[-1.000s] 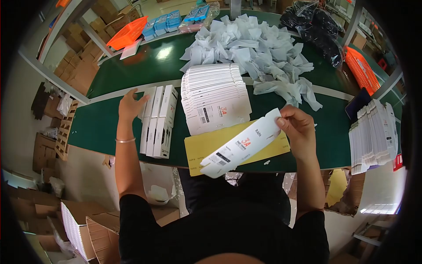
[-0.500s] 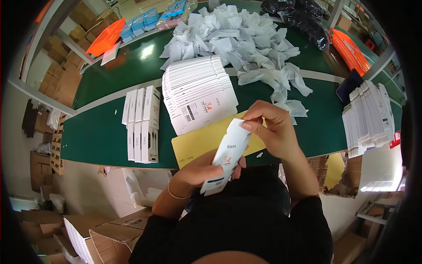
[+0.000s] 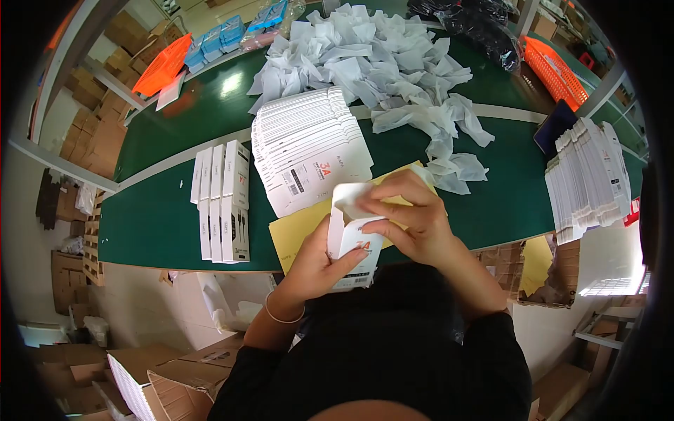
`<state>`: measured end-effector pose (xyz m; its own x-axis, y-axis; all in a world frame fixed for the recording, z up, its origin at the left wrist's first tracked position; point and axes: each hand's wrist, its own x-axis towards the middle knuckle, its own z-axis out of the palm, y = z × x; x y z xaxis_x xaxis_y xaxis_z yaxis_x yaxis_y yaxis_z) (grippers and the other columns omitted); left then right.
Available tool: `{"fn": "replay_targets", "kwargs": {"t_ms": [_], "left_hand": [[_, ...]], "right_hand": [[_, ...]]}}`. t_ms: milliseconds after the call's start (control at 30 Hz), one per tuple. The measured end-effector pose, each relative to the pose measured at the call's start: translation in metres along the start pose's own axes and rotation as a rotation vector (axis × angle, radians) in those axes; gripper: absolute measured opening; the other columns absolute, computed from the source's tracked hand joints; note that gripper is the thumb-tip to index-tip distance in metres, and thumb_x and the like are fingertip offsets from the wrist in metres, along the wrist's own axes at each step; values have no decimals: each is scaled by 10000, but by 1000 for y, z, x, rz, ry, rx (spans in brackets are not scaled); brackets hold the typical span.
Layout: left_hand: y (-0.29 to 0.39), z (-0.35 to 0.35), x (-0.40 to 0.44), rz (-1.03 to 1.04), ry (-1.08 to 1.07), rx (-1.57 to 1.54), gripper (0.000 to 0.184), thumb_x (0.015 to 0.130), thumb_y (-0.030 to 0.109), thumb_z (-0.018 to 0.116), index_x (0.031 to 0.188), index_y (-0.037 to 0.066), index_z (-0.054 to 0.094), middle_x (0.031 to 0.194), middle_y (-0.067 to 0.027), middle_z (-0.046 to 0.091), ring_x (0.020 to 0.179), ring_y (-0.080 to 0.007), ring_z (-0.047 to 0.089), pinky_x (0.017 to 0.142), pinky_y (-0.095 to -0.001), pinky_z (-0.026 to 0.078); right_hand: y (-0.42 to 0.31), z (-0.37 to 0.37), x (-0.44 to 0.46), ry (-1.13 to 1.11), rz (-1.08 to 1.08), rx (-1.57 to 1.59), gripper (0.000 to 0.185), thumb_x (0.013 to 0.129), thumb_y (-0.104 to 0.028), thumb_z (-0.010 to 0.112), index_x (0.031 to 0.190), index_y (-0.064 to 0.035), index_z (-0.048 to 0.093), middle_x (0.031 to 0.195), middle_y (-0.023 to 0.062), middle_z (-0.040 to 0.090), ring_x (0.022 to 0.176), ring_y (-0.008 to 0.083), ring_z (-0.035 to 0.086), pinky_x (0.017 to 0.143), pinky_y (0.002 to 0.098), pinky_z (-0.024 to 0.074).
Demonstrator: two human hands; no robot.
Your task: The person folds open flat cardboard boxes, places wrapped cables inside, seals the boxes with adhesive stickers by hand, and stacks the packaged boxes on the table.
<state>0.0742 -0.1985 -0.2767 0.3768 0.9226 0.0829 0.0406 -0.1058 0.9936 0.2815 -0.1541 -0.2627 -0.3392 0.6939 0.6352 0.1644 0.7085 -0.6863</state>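
Note:
A small white cardboard box [image 3: 340,242] with red "3A" print is held upright in front of me, squared out, its top end open. My left hand [image 3: 314,263] is closed around its lower part, the thumb across the printed face. My right hand [image 3: 415,219] is at the open end, its thumb against the edge and blurred fingers over the opening. Beneath the hands lies a yellow sheet [image 3: 295,235]. Just beyond sits a fanned stack of flat white cartons [image 3: 302,147]. To the left stand several finished-looking white boxes [image 3: 223,203] in two rows.
A heap of white thin wrappers [image 3: 365,56] covers the back of the green table [image 3: 154,224]. Another stack of flat cartons [image 3: 586,182] is at the right edge. Orange baskets [image 3: 165,64] stand at both far sides, with black plastic bags [image 3: 484,31] at the back right.
The flattened carton has been opened out into a box and turned more upright. My right hand has moved down from its top corner onto the open end.

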Motion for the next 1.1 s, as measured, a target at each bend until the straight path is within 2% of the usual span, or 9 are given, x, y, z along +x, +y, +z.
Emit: {"fn": "replay_targets", "kwargs": {"t_ms": [133, 267, 467, 633, 733, 800, 933, 967, 1100], "left_hand": [[-4, 5, 1, 125, 152, 94, 520, 896, 47, 716, 1340, 5, 448, 1126, -145, 635, 1009, -248, 636, 860, -332, 509], [-8, 9, 0, 430, 90, 230, 506, 880, 27, 730, 1301, 5, 451, 1115, -142, 628, 970, -246, 648, 825, -339, 522], [-17, -4, -3, 301, -101, 89, 478, 868, 10, 740, 1258, 5, 464, 1074, -141, 633, 872, -215, 664, 754, -305, 528], [-18, -8, -5, 164, -254, 97, 471, 860, 6, 748, 1242, 20, 472, 1018, -143, 654, 762, -156, 642, 668, -251, 499], [-19, -8, -9, 184, -173, 8, 439, 872, -2, 726, 1233, 30, 479, 967, -133, 668, 713, -128, 611, 632, -219, 462], [-19, -7, -8, 192, -141, -22, 428, 876, -5, 719, 1230, 33, 481, 950, -129, 673, 696, -118, 601, 621, -209, 450], [-6, 3, -4, 237, 39, -113, 370, 920, -2, 656, 1239, 33, 470, 926, -126, 680, 688, -124, 596, 611, -202, 447], [-1, 5, -3, 239, 39, -112, 370, 920, -2, 656, 1239, 33, 470, 926, -126, 680, 688, -124, 596, 611, -202, 447], [17, 13, -2, 81, 39, -382, 324, 951, 1, 602, 1238, 23, 454, 954, -129, 678, 723, -140, 627, 633, -203, 476]], "right_hand": [[-2, -11, 10, -9, -129, -78, 199, 781, -58, 777, 979, -45, 767, 1320, 120, 576, 1162, 297, 472, 945, 418, 412], [-2, -38, 28, -330, -67, 155, 117, 769, -52, 768, 884, -50, 753, 1406, 123, 523, 1294, 336, 375, 1054, 478, 324], [5, -74, 43, -741, -133, 56, 140, 751, -16, 750, 883, -44, 714, 1466, 127, 481, 1378, 358, 296, 1124, 515, 238], [-2, -55, 38, -828, -213, 23, 206, 752, 22, 719, 945, -47, 694, 1443, 134, 494, 1323, 353, 376, 1090, 494, 314], [-7, -41, 22, -566, 104, 262, 210, 781, 47, 679, 971, -42, 672, 1376, 142, 536, 1260, 355, 458, 1047, 459, 372], [-12, -28, 11, -479, 205, 339, 212, 790, 55, 666, 980, -40, 664, 1354, 145, 550, 1239, 355, 485, 1033, 448, 391], [-18, 8, -14, 130, 504, 569, 265, 812, 61, 621, 1056, -42, 638, 1248, 150, 594, 1130, 349, 571, 974, 402, 448], [-10, 12, -18, 130, 501, 569, 265, 812, 61, 621, 1056, -42, 638, 1248, 150, 594, 1130, 349, 571, 974, 402, 448], [24, 23, -32, 106, 74, 708, 312, 818, 48, 623, 1119, -35, 624, 1183, 156, 619, 1104, 338, 589, 965, 395, 458]]}}
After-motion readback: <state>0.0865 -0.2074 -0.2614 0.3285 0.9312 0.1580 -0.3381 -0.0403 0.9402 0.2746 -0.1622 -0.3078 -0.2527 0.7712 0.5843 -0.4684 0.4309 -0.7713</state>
